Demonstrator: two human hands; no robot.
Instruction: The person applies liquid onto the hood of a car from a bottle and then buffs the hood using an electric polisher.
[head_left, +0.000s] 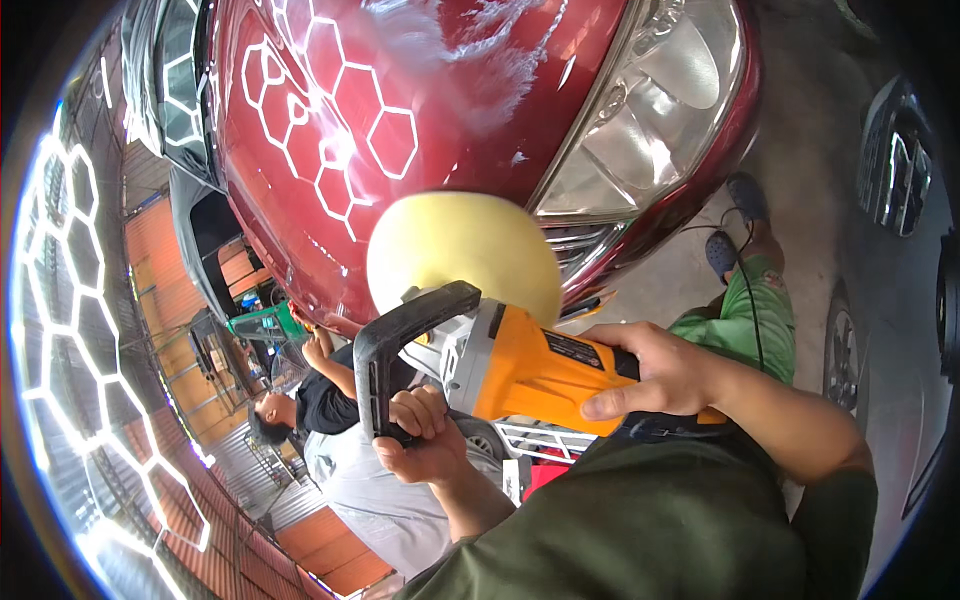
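Observation:
I hold an orange and grey rotary polisher (517, 367) in both hands. My right hand (664, 367) wraps its rear body, with the thumb lying along the near side. On its black D-shaped handle (367, 352), my left hand (424, 435) is closed at the lower end. The large yellow foam pad (457, 247) faces the red car hood (465, 150), close to the headlight (645, 112). Whether the pad touches the paint, I cannot tell. Whitish smeared residue (495, 60) marks the hood. Bright hexagonal lights reflect in the paint.
Another person (322, 397) in a black shirt reaches toward the hood's far edge. A black cable (754, 315) hangs past green shorts (727, 322) and dark clogs (720, 251). A grey car (892, 315) stands at right. Hexagonal ceiling lights (90, 330) shine at left.

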